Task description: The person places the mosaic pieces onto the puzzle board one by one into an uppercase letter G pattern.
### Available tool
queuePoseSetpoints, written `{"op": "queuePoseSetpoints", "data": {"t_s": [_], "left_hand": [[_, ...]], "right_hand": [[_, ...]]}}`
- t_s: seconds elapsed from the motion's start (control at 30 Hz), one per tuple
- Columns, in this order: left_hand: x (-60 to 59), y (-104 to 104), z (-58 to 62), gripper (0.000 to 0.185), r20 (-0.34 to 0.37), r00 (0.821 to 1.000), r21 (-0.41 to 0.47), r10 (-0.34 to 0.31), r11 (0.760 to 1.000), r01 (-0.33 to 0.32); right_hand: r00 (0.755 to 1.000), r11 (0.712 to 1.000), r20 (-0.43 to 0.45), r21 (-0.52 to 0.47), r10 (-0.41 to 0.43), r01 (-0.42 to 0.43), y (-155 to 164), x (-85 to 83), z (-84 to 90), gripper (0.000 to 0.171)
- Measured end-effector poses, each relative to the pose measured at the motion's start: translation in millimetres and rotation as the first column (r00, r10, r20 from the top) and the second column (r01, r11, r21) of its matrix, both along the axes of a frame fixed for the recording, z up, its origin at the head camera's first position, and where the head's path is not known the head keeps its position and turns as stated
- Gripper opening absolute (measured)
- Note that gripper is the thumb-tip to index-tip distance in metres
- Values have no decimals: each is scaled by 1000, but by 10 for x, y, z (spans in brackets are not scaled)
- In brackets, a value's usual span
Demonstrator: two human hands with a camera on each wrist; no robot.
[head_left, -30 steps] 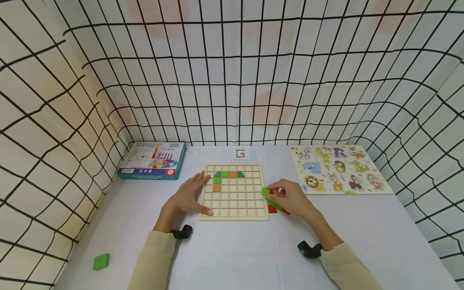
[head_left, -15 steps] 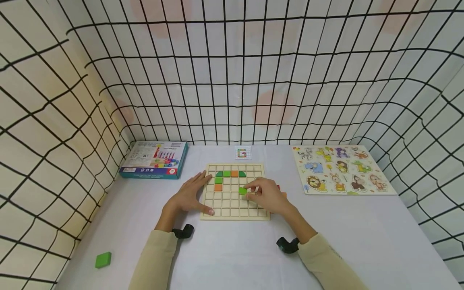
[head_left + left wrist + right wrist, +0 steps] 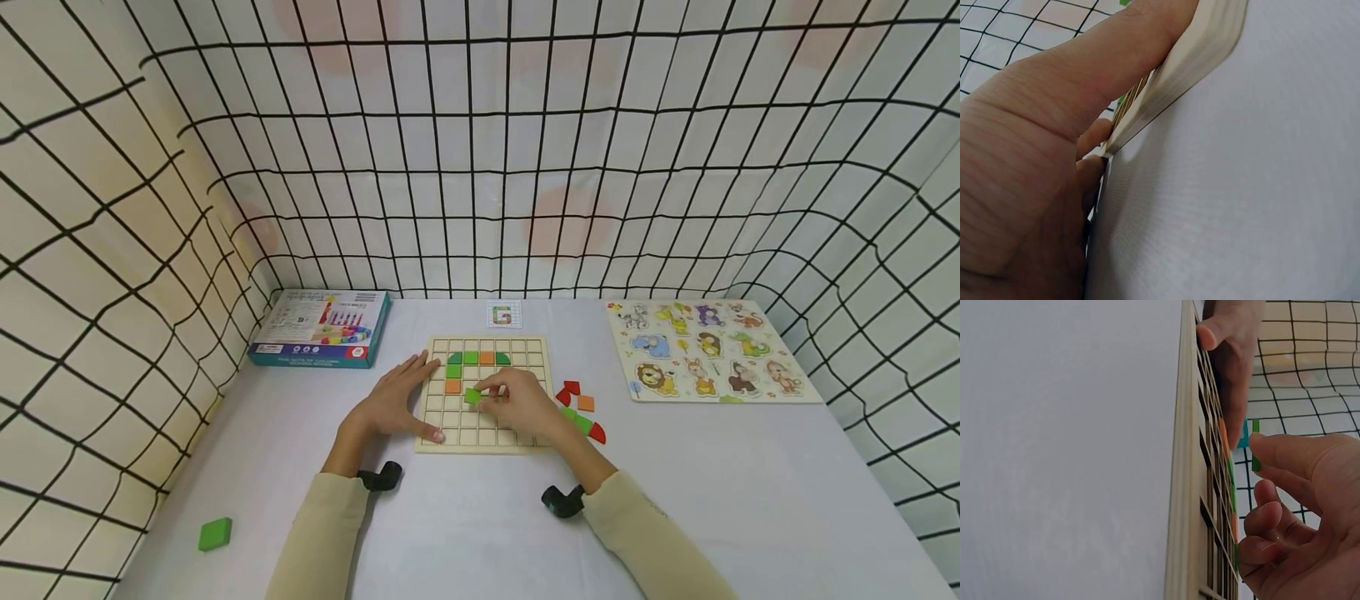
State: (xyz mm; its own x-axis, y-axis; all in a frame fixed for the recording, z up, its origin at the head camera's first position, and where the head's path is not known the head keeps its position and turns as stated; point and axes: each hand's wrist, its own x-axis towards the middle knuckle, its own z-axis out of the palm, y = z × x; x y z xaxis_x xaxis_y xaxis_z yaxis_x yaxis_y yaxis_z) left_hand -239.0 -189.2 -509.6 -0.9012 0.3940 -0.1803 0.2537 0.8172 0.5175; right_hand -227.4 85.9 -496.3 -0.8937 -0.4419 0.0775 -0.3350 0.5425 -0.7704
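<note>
Head view: I am seeing the right hand [image 3: 519, 404] pinching a green tile [image 3: 472, 396] between thumb and fingertips over the wooden board [image 3: 459, 423], to the right of and a little nearer than an orange square [image 3: 452, 386]. My right wrist view is showing that tile edge-on, just off the board and not touching it, the other fingers curling loosely. The left hand [image 3: 392, 400] is spreading along the board's left side, fingers stretching out to the edge and thumb resting near the close left corner, steadying nothing in a grip.

On the board, two dark green quarter-rounds [image 3: 502, 359] are flanking a green square [image 3: 470, 357] and another orange one in an upper row; a second green square and the first orange one are running down from its left end. Right of the board, red pieces [image 3: 572, 387], a loose orange piece [image 3: 586, 403] and green pieces [image 3: 582, 422] are lying on the white cloth [image 3: 480, 533]. Beyond the board I am picking out a small card [image 3: 505, 314], with a box [image 3: 322, 327] sitting left and an animal puzzle [image 3: 712, 350] lying right.
</note>
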Motion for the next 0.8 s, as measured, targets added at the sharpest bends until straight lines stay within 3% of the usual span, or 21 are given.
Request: {"op": "queuePoseSetpoints", "data": {"t_s": [0.37, 0.8], "left_hand": [[-20, -5, 15, 135, -8, 1000, 12, -7, 1000, 7], [-12, -15, -2, 135, -6, 1000, 18, -22, 1000, 22]], "right_hand": [[1000, 1000, -11, 13, 24, -24, -231, -32, -35, 24], [1000, 992, -18, 128, 10, -8, -340, -24, -55, 26]]}}
